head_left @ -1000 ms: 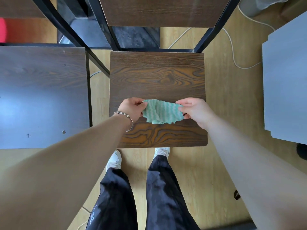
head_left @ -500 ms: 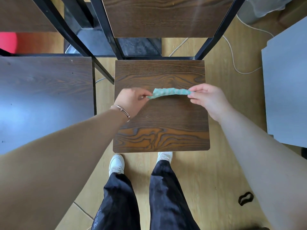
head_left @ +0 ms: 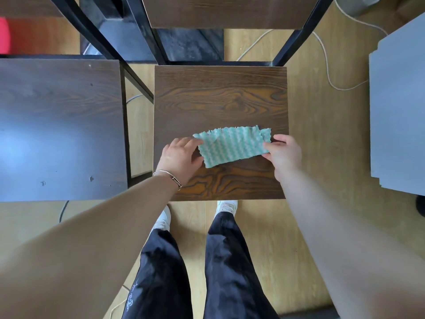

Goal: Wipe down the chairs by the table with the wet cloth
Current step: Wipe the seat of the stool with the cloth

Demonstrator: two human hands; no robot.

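Holding: your left hand [head_left: 181, 155] and right hand [head_left: 284, 153] pinch opposite ends of the green-and-white ribbed cloth [head_left: 231, 147].
Feel: light, limp; likely damp.
Grip: bunch it mid-cloth over the brown wood-grain chair seat [head_left: 218, 97].

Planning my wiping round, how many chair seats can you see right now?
2: the middle chair seat under the green cloth held by both hands, and a darker chair seat to its left. Others may lie outside the frame.
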